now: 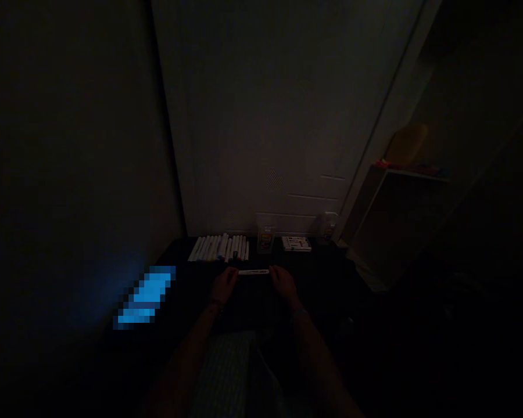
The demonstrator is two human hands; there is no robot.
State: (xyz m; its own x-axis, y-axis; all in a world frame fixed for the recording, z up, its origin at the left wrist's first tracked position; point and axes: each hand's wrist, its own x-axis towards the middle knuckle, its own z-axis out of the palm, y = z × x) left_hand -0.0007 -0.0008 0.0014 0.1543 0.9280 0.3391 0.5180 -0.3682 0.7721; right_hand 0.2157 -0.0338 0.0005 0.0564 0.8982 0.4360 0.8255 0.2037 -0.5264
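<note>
In dim light, a white marker pen (253, 272) lies level between my two hands above the dark table. My left hand (225, 284) pinches its left end, and my right hand (283, 283) has closed fingers on the right end. Just beyond my left hand, several white markers (209, 248) lie side by side in a row, some with coloured ends. Behind the held pen stands a clear plastic case (265, 239) with a printed label. Right of that case is a flat stack of white markers (297, 244), its details hard to make out.
A second clear case (328, 227) stands at the table's back right corner, against the pale wall panel (261, 116). A glowing blue pixelated screen (146, 299) lies to the left. At right is a cabinet (396, 220) with a yellow object (408, 144) on top.
</note>
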